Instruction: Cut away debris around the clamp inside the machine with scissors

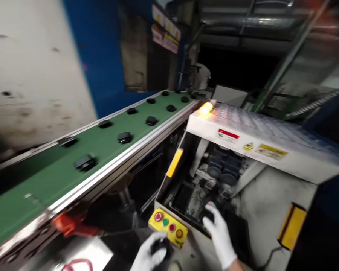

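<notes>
Both hands wear white gloves. My left hand (151, 254) is low in the view, fingers curled round a small black part (159, 246), just below a yellow button box (168, 227). My right hand (219, 233) reaches into the open bay of a white machine (271, 195), its fingers on a dark piece (208, 215) at the bay's edge. Whether it grips that piece is not plain.
A green conveyor belt (59, 177) runs from lower left to upper middle, carrying several black parts (85, 162). An amber lamp (205, 108) glows on the machine's top corner. Yellow handles (174, 162) flank the bay. An orange tool (66, 224) lies under the belt.
</notes>
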The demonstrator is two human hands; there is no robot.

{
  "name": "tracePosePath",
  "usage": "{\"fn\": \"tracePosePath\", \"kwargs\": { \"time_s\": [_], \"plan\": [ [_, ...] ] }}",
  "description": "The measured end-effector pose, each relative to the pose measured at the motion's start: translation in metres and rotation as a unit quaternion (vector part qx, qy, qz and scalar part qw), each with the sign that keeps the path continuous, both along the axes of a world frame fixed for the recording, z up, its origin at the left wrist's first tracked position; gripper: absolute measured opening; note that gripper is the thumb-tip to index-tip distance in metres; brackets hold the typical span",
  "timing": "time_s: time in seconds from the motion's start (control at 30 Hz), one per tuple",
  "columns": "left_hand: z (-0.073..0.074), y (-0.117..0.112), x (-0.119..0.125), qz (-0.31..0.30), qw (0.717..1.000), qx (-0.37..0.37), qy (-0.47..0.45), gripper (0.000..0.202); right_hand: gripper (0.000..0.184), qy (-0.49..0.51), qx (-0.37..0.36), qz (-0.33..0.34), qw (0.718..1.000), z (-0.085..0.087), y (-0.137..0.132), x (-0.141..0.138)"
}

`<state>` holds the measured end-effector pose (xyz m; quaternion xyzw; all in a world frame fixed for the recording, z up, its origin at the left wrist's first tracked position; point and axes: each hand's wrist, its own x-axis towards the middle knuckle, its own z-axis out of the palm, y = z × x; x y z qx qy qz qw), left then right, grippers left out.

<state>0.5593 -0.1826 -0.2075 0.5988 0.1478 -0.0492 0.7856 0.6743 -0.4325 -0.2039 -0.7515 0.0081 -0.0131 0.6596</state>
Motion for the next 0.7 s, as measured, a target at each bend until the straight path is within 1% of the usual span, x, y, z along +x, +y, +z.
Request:
{"fn": "tracePosePath", "kwargs": {
  "time_s": [0.03, 0.1, 0.17, 0.23, 0.3, 0.37, 0.43, 0.53, 0.63, 0.7],
  "plan": [
    [0.014, -0.011, 0.037, -0.014, 0.999, 0.014, -0.041, 0.053, 0.045, -0.063, -0.061, -0.052, 0.995, 0.014, -0.026, 0.025],
    [0.038, -0.039, 0.113, -0.059, 0.990, 0.053, -0.115, 0.044, 0.045, -0.101, -0.078, -0.106, 0.986, 0.034, -0.070, 0.070],
    [0.053, -0.073, 0.183, -0.095, 0.977, 0.079, -0.175, 0.039, 0.044, -0.115, -0.077, -0.121, 0.983, 0.042, -0.101, 0.106],
    [0.058, -0.107, 0.242, -0.118, 0.970, 0.081, -0.195, 0.039, 0.040, -0.122, -0.083, -0.105, 0.984, 0.040, -0.119, 0.131],
    [0.054, -0.133, 0.284, -0.132, 0.970, 0.077, -0.192, 0.040, 0.036, -0.122, -0.093, -0.083, 0.985, 0.033, -0.125, 0.148],
    [0.045, -0.146, 0.309, -0.145, 0.969, 0.075, -0.184, 0.040, 0.035, -0.124, -0.100, -0.070, 0.985, 0.023, -0.125, 0.157],
    [0.036, -0.149, 0.321, -0.161, 0.969, 0.072, -0.172, 0.041, 0.034, -0.135, -0.104, -0.056, 0.984, 0.014, -0.124, 0.161],
    [0.028, -0.148, 0.325, -0.190, 0.969, 0.070, -0.144, 0.042, 0.031, -0.159, -0.106, -0.039, 0.981, -0.004, -0.123, 0.163],
    [0.026, -0.148, 0.325, -0.209, 0.968, 0.075, -0.114, 0.040, 0.029, -0.172, -0.107, -0.041, 0.978, -0.022, -0.127, 0.161],
    [0.026, -0.148, 0.324, -0.206, 0.970, 0.078, -0.104, 0.037, 0.028, -0.180, -0.117, -0.046, 0.976, -0.026, -0.131, 0.157]
  ]
}}
